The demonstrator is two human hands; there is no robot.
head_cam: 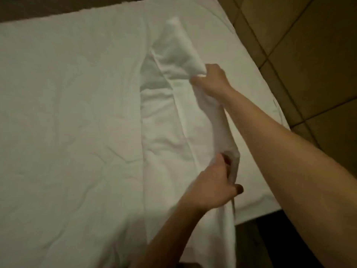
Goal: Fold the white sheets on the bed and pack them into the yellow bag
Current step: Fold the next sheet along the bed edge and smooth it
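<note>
Head view: folding step, both hands, right hand [211, 79] and left hand [210, 187], fingers pinching the long white cotton sheet [173, 117] lifted over the white-covered bed [67, 103]; next, probably halve it; yellow bag unseen.

Light: dim and yellowish | Shadows: soft grey ones are seen in the sheet [164, 113] folds left of both grips | Blur: cloth beyond the far grip is smeared | Edges: lines are bent
</note>
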